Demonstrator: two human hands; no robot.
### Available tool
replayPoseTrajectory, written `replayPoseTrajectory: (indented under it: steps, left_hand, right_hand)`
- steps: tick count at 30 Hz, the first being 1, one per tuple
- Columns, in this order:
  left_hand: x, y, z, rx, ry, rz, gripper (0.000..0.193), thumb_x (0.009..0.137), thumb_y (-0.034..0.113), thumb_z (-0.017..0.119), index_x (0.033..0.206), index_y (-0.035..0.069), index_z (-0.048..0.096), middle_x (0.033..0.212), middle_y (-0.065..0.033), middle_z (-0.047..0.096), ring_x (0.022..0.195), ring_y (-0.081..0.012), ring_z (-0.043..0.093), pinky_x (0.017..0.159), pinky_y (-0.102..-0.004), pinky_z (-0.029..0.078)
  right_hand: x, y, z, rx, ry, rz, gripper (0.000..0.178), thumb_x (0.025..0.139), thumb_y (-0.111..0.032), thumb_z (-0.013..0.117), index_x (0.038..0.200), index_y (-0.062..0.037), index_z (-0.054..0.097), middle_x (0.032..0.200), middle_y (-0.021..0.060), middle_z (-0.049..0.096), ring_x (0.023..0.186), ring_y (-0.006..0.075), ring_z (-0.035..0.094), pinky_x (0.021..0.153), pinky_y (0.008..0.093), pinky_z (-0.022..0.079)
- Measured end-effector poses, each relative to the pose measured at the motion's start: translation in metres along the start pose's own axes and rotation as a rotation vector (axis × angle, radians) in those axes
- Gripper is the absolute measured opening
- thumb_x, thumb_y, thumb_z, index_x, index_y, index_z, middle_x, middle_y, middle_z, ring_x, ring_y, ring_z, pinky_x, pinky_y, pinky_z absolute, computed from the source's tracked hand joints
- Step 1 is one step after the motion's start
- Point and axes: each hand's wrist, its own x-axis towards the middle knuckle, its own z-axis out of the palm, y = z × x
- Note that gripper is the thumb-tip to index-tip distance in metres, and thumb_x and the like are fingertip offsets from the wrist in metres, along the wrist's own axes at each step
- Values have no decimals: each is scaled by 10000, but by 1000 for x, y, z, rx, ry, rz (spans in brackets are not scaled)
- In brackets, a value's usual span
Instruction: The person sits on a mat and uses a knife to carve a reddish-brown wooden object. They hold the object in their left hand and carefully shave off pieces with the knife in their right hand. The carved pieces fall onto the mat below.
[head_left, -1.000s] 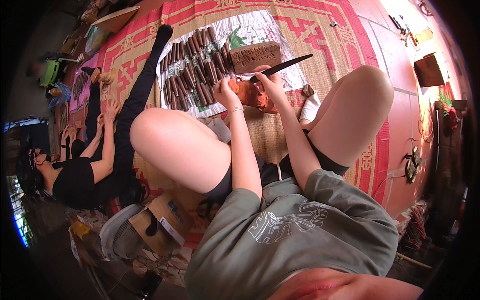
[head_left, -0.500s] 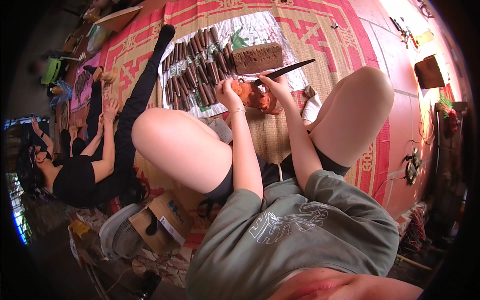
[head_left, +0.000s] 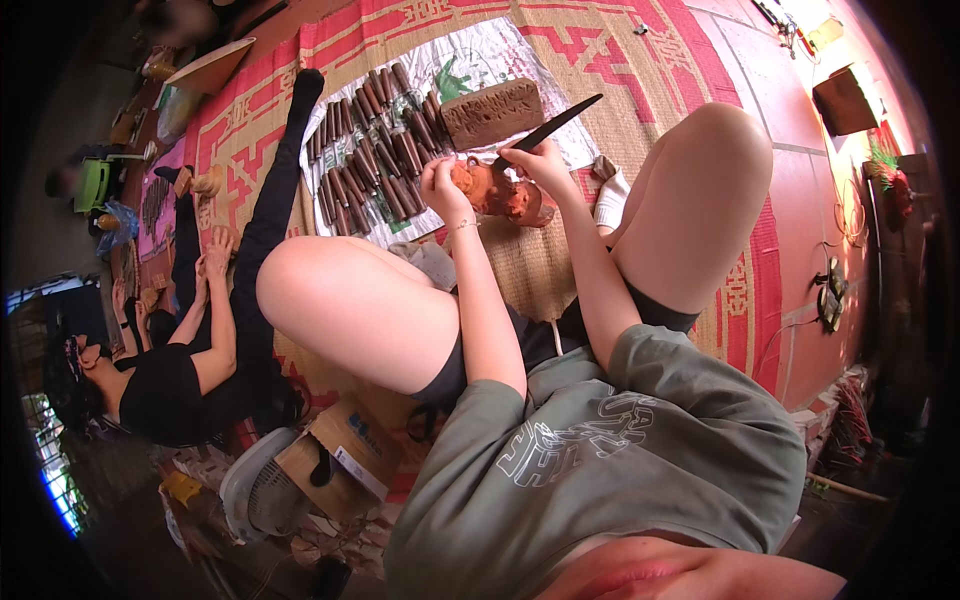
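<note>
Between my legs lies a reddish-orange carved piece (head_left: 515, 200), probably wood, with a knobbly, deeply cut surface. My left hand (head_left: 447, 190) is closed on its left end. A long, dark, tapering file (head_left: 566, 123) is gripped in my right hand (head_left: 541, 168). Its narrow tip points up and to the right, and its other end meets the top of the carving. Just beyond the carving, a brown block (head_left: 490, 115) with a pitted, rough face rests on a white printed sheet (head_left: 515, 50). Several wooden-handled carving tools (head_left: 372, 150) lie in rows to the left of that block.
A red and tan woven mat (head_left: 660, 110) spreads under everything. At left, another person in black (head_left: 165, 395) sits with a leg stretched beside the sheet. A cardboard box (head_left: 345, 455) and a grey fan (head_left: 255, 485) stand at lower left. Cables lie on the tiles at right.
The whole view has shifted slightly, moving the mat and tools left in the picture. Both hands keep their holds, and the file still rests against the carving at a slightly steeper slant.
</note>
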Motion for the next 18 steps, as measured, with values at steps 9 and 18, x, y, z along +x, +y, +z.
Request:
replayPoseTrajectory:
  steps: [9, 18]
  left_hand:
    - [9, -7, -10, 132, 145, 5, 122, 722, 100, 645, 715, -17, 611, 728, -43, 611, 657, -109, 546, 635, -242, 440]
    - [-2, 14, 1, 14, 135, 6, 403, 674, 59, 743, 992, -31, 510, 796, -88, 591, 717, -114, 562, 651, -210, 458]
  right_hand:
    - [5, 6, -10, -19, 45, -17, 149, 728, -116, 634, 825, -5, 653, 680, 41, 625, 516, 83, 535, 471, 224, 434]
    - [0, 9, -3, -106, 74, -5, 176, 731, -147, 626, 846, -16, 651, 684, 40, 624, 539, 91, 554, 489, 234, 446]
